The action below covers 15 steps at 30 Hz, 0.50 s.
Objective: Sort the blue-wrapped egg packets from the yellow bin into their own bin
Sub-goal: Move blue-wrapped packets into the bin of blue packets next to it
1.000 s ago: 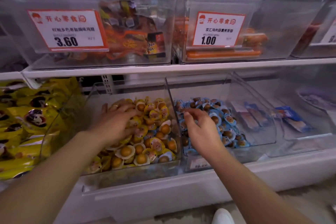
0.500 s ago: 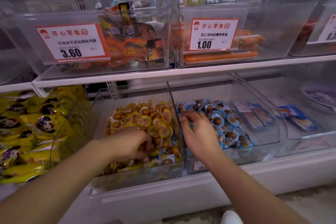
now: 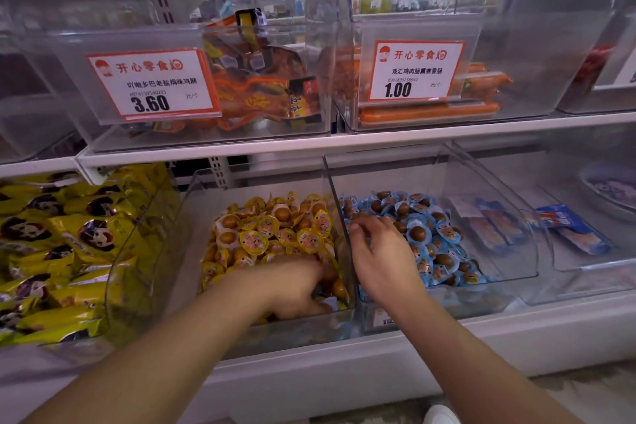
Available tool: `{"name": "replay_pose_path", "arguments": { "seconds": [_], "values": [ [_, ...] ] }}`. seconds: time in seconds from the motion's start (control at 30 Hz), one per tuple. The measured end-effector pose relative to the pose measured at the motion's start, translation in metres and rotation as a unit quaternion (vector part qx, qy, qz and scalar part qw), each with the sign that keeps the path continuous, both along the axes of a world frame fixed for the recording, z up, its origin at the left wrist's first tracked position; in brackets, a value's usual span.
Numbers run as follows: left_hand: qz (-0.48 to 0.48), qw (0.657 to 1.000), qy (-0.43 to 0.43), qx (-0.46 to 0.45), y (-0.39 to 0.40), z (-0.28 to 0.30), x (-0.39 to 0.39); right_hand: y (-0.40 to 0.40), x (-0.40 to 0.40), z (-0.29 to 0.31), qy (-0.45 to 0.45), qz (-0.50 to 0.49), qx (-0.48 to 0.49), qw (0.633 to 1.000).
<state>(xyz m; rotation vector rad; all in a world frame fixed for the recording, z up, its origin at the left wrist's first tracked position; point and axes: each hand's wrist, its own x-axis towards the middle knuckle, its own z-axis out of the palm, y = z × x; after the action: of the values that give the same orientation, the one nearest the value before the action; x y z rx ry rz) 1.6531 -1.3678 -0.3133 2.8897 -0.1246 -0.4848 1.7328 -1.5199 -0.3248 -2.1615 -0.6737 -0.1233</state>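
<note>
While both hands work on the lower shelf, the left hand (image 3: 296,286) is buried in the near right corner of the yellow egg bin (image 3: 192,203), fingers curled down among the yellow-wrapped egg packets (image 3: 275,234); whether they hold anything cannot be told. A pale bluish packet edge (image 3: 328,303) shows just beside those fingertips. The right hand (image 3: 378,255) rests in the blue egg bin (image 3: 481,182), fingers bent over the blue-wrapped egg packets (image 3: 426,234), which lie under and beyond the fingertips; its grasp is unclear.
</note>
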Motion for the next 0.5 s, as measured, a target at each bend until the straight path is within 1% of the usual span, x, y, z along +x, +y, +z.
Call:
{"name": "replay_pose_path", "arguments": {
  "seconds": [0.07, 0.23, 0.37, 0.5],
  "values": [
    [-0.001, 1.0, 0.011, -0.004, 0.004, -0.001, -0.002, 0.0, 0.0, 0.0, -0.003, 0.0, -0.001, 1.0],
    [0.037, 0.99, 0.052, -0.123, 0.009, -0.003, -0.004, 0.001, -0.001, 0.001, -0.003, -0.004, -0.001, 1.0],
    [0.058, 0.986, 0.057, -0.143, 0.005, -0.009, -0.002, 0.002, -0.002, 0.001, -0.004, -0.007, -0.008, 1.0],
    [0.042, 0.983, 0.057, -0.168, 0.0, -0.012, 0.0, 0.002, -0.004, 0.002, -0.005, -0.012, -0.012, 1.0]
  ]
}}
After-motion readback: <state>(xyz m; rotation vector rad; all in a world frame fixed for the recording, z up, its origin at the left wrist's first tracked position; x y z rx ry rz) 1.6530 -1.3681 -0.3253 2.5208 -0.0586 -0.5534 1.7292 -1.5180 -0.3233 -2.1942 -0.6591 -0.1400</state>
